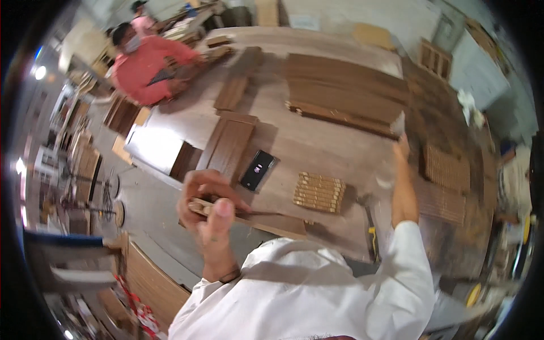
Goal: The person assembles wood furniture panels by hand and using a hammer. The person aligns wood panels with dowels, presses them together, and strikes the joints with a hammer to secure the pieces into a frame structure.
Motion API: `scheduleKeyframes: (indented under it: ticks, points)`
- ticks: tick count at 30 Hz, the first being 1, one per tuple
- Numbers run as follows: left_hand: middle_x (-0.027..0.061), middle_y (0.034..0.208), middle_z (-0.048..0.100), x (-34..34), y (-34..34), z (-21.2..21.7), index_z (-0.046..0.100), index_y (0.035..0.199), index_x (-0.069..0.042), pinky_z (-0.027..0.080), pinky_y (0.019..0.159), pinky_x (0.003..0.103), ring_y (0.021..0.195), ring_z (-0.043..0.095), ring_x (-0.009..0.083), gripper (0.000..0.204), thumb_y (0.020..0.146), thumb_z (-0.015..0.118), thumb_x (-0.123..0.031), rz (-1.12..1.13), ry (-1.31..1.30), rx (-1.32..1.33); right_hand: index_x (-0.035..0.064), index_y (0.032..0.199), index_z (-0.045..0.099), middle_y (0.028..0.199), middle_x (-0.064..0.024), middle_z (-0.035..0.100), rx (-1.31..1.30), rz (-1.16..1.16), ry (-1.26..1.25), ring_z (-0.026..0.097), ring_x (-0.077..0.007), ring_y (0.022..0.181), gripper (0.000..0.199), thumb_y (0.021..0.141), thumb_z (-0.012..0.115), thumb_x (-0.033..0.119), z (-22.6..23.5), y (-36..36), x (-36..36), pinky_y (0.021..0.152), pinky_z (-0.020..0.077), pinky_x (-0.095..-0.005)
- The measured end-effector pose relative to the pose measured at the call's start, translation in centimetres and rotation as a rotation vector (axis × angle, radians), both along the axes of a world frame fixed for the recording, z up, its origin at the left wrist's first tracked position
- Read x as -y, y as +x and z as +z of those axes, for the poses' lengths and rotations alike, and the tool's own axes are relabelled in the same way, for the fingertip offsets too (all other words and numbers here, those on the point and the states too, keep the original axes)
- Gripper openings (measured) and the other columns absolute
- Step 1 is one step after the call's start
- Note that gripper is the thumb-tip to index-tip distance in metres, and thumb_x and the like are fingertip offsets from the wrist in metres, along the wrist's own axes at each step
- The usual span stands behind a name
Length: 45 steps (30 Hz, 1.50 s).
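Observation:
My left hand (208, 205) is curled around a few small wooden pieces (198, 206), their pale ends showing between thumb and fingers. A brown wooden board (280, 224) lies just to its right, along the table's near edge. My right arm stretches forward, and my right hand (401, 148) is at the near right corner of a stack of wide brown panels (345, 79). A pale patch shows at that corner; the fingers are too blurred to make out. Between my hands sits a bundle of short wooden strips (319, 192), with a black phone (258, 170) left of it.
A hammer (371, 229) with a black and yellow handle lies near my right arm. Brown panelled pieces (229, 144) stretch away on the left. More strips (447, 168) are stacked at the right. A person in a pink shirt (150, 68) works at the far left.

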<state>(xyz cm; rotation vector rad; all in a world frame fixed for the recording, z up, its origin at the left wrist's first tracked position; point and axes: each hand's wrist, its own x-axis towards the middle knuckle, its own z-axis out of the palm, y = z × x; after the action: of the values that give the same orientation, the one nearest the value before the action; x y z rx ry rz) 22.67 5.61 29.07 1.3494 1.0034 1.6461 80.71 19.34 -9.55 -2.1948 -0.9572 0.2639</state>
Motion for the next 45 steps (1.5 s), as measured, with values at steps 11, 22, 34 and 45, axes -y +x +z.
scheduleKeyframes:
  ticks: [11,22,34,45]
  points:
    - [0.0044,0.066,0.06,0.6,-1.1,0.8,0.056,0.094,0.002,0.04,0.054,0.018,0.058,0.052,0.0058,0.047,0.072,0.079,-0.032,-0.074,-0.067,-0.015,0.0054,0.111,0.057,0.098,-0.0174,0.063,0.386,0.318,-0.246,0.061,-0.0341,0.093,0.032,0.082,0.069,0.014,7.1,-6.7,5.4,0.078,0.0466,-0.0444]
    - [-0.0007,0.066,0.056,0.6,-1.1,0.6,0.054,0.091,0.001,0.034,0.053,0.017,0.058,0.045,0.0018,0.035,0.076,0.077,-0.021,-0.14,-0.073,0.029,0.0042,0.094,0.056,0.085,-0.0001,0.055,0.104,0.321,0.562,0.048,-0.0129,0.078,0.028,0.09,0.067,0.029,34.1,-16.0,14.4,0.071,0.0395,-0.0249]
    - [-0.0025,0.067,0.053,0.2,-1.6,0.7,0.055,0.089,0.0,0.035,0.053,0.016,0.06,0.046,0.0015,0.034,0.079,0.075,-0.025,-0.177,-0.027,-0.002,0.0013,0.09,0.057,0.084,-0.0072,0.064,-0.082,0.47,0.822,0.059,-0.0157,0.073,0.025,0.094,0.062,0.026,32.6,-21.6,11.5,0.074,0.0499,-0.0306]
    - [-0.0007,0.071,0.054,-0.6,-0.2,0.8,0.056,0.088,0.0,0.039,0.055,0.017,0.062,0.049,0.0036,0.031,0.078,0.075,-0.022,-0.15,-0.006,0.012,0.0044,0.101,0.053,0.082,-0.0087,0.053,-0.619,0.596,1.02,0.051,-0.0218,0.075,0.044,0.092,0.05,0.048,39.4,-21.2,23.7,0.079,0.0415,-0.0409]
